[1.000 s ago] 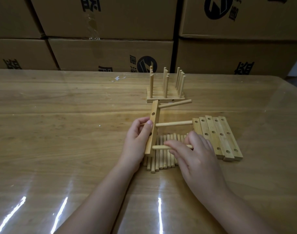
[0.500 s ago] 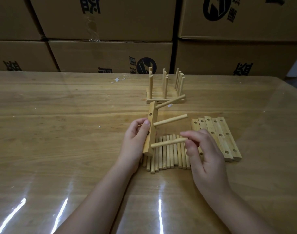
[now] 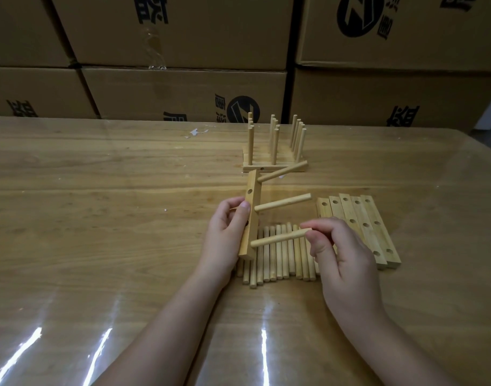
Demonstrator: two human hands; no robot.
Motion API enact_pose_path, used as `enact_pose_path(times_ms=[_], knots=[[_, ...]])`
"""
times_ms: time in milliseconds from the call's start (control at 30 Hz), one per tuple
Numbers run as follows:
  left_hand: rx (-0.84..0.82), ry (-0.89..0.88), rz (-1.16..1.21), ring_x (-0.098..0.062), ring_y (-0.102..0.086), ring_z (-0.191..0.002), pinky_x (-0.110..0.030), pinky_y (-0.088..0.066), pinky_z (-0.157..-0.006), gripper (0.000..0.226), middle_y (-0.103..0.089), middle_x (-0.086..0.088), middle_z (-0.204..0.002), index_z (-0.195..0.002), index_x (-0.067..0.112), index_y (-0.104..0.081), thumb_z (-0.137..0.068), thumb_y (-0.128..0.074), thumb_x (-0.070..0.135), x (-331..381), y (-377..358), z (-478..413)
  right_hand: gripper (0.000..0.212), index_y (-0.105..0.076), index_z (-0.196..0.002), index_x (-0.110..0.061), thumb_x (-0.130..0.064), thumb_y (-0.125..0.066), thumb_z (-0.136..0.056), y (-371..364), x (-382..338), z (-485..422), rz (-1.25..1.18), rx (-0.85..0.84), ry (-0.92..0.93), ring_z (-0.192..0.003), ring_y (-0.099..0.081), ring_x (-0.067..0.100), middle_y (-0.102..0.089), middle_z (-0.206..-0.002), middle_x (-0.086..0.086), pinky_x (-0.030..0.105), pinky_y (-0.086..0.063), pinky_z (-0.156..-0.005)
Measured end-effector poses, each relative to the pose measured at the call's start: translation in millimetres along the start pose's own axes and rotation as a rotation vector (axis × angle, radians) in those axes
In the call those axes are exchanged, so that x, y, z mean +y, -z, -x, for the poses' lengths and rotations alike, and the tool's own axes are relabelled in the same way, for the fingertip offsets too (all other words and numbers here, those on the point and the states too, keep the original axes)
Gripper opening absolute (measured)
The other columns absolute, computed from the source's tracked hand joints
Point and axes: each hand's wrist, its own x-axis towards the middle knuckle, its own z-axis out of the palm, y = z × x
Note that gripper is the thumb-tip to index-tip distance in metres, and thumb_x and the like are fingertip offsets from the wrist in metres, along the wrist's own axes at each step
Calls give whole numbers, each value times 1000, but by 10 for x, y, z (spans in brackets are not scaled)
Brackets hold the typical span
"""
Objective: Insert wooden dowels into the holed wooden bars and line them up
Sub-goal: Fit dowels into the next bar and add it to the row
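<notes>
My left hand (image 3: 225, 240) grips a holed wooden bar (image 3: 251, 211) held on edge above the table. Three dowels stick out of the bar to the right. My right hand (image 3: 339, 254) pinches the free end of the lowest dowel (image 3: 277, 238). Under the hands lies a row of several loose dowels (image 3: 277, 263). Several empty holed bars (image 3: 361, 227) lie side by side to the right. Farther back, finished bars with upright dowels (image 3: 275, 151) stand in a row.
The wooden table (image 3: 99, 218) has a glossy clear cover with light glare near its front edge. Stacked cardboard boxes (image 3: 183, 87) form a wall along the table's far side. A small white scrap (image 3: 195, 132) lies near the back.
The bar has been lifted and tilted, so its dowels now point up to the right. My right hand moved from lying over the loose dowels to pinching the lowest dowel's end.
</notes>
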Motion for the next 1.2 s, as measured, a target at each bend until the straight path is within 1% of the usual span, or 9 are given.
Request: enact_pose_path(times_ms=[100, 233, 500, 600, 733, 933, 1033, 1100, 1200], knots=[[-5, 3, -6, -24, -62, -84, -47, -52, -84, 11, -67, -20, -97, -101, 26, -63, -95, -54, 29, 5, -4, 1, 25, -62, -95, -22, -36, -42, -91, 2, -7, 1, 35, 4, 1, -73, -50, 0, -48, -72, -27, 20, -38, -67], [0, 4, -1, -24, -60, -82, -49, -50, -84, 12, -64, -15, -90, -103, 23, -63, -95, -54, 27, 3, -10, -2, 30, -64, -94, -14, -34, -42, -91, 7, -17, -7, 28, 4, 4, -71, -50, 4, -47, -72, -26, 23, -39, -65], [16, -2, -13, -25, -57, -79, -45, -48, -77, 8, -61, -15, -86, -99, 26, -62, -95, -55, 26, -12, -26, -21, 31, -64, -93, -13, -35, -42, -90, 2, -25, -6, 47, -2, -15, -72, -49, -1, -45, -71, -26, 20, -36, -65], [13, -1, -15, -26, -57, -80, -48, -49, -79, 9, -62, -17, -87, -100, 27, -62, -95, -55, 28, -30, -18, -27, 32, -64, -93, -13, -35, -41, -90, -2, -21, 1, 48, -10, -25, -71, -47, -1, -45, -70, -26, 18, -35, -65], [6, -7, -4, -27, -55, -79, -47, -47, -77, 9, -61, -24, -90, -100, 26, -62, -95, -54, 27, -30, -17, -27, 32, -63, -91, -14, -37, -42, -90, 7, -9, 11, 60, -16, -50, -68, -45, -4, -45, -68, -25, 15, -31, -62], [4, -4, 10, -28, -56, -81, -56, -48, -84, 11, -59, -36, -102, -103, 23, -61, -95, -54, 27, -18, -15, -14, 30, -62, -90, -16, -38, -42, -90, 9, 3, 20, 61, -23, -56, -68, -46, -3, -46, -67, -24, 15, -32, -62], [2, -8, 11, -27, -57, -81, -54, -49, -84, 11, -62, -32, -99, -102, 24, -62, -95, -54, 28, -35, -5, -23, 27, -61, -92, -19, -39, -42, -90, -3, 16, 21, 60, -20, -51, -68, -48, -1, -47, -68, -24, 16, -34, -61], [-7, -9, 26, -25, -60, -81, -50, -51, -83, 12, -65, -22, -92, -102, 24, -63, -95, -54, 28, -43, 7, -29, 24, -59, -97, -25, -42, -42, -92, -6, 28, 31, 19, -21, -41, -70, -52, 4, -50, -71, -24, 21, -39, -62], [-17, 10, 63, -22, -63, -81, -44, -52, -81, 13, -68, -8, -87, -103, 24, -63, -95, -54, 29, -37, 26, -37, 31, -51, -116, -36, -53, -37, -93, -3, 37, 45, -106, -14, -62, -76, -58, 11, -57, -79, -17, 28, -48, -68]])
